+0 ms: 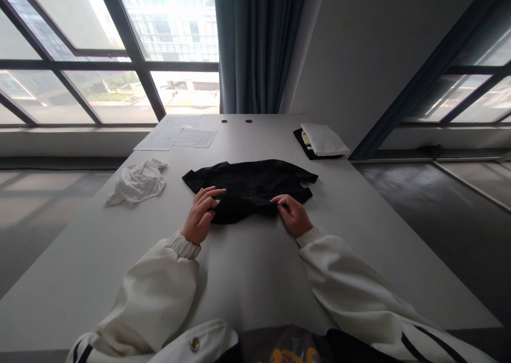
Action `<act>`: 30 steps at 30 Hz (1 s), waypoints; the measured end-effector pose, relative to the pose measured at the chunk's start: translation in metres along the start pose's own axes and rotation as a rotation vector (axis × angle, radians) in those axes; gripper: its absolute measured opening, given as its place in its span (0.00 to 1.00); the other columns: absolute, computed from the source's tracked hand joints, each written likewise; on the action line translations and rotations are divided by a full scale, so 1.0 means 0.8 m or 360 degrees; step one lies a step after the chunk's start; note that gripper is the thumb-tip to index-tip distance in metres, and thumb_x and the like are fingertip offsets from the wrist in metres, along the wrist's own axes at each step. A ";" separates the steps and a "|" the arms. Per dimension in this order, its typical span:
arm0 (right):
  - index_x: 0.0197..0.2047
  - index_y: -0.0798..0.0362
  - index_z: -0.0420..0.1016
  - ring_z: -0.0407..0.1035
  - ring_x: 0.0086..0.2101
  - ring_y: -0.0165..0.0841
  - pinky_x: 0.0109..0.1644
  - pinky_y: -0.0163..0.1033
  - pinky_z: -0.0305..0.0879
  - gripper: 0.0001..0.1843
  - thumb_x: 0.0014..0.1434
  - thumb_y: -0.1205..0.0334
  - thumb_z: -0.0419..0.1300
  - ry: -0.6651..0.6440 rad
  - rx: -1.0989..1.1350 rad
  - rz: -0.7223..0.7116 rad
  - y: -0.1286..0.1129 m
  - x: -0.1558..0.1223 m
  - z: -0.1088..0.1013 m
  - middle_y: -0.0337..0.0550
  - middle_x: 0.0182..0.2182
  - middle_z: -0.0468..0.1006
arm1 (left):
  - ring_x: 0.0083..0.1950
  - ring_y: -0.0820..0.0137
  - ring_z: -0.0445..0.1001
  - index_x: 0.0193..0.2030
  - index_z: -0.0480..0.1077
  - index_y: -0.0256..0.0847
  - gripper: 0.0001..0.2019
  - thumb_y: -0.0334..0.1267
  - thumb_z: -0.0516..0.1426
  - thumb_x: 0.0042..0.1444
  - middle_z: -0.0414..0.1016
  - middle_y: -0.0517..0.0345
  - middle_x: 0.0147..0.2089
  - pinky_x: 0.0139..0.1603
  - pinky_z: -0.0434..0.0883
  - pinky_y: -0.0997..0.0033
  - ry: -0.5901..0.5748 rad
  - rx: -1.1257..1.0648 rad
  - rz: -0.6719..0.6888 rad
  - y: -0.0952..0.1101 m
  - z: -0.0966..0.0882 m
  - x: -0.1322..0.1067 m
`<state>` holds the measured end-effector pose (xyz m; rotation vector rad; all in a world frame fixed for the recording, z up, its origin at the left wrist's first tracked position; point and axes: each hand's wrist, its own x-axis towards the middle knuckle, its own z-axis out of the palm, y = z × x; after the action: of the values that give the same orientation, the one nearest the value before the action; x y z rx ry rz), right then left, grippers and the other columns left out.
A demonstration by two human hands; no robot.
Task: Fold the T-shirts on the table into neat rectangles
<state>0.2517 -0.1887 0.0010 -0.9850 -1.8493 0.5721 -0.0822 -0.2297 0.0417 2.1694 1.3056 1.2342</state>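
A black garment (pixel 255 179), which looks like a T-shirt, lies spread on the white table in front of me. Its near edge is lifted and folded back, and both my hands are at that edge. My left hand (pixel 200 214) pinches the near left part of the cloth between thumb and fingers. At the near right part, my right hand (pixel 293 214) grips the edge with thumb and fingertips. Between the two hands the cloth sags a little toward me.
A crumpled white cloth (pixel 139 182) lies at the left of the table (pixel 255 278). Sheets of paper (pixel 175 135) are at the far left. A folded white item (pixel 324 139) rests on a dark one with a yellow print (pixel 306 140) at the far right. Two round holes sit near the far edge.
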 end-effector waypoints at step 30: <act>0.45 0.47 0.81 0.77 0.38 0.42 0.51 0.46 0.68 0.08 0.69 0.58 0.60 -0.0688 -0.0974 -0.0054 0.006 -0.009 0.003 0.47 0.38 0.84 | 0.46 0.59 0.77 0.25 0.78 0.46 0.22 0.51 0.57 0.68 0.80 0.53 0.52 0.52 0.72 0.55 -0.0640 0.0627 -0.0038 -0.006 0.034 -0.020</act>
<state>0.2528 -0.1915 -0.0072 -1.2891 -2.5038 0.1963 -0.0664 -0.2367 0.0149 2.4837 1.4762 0.5127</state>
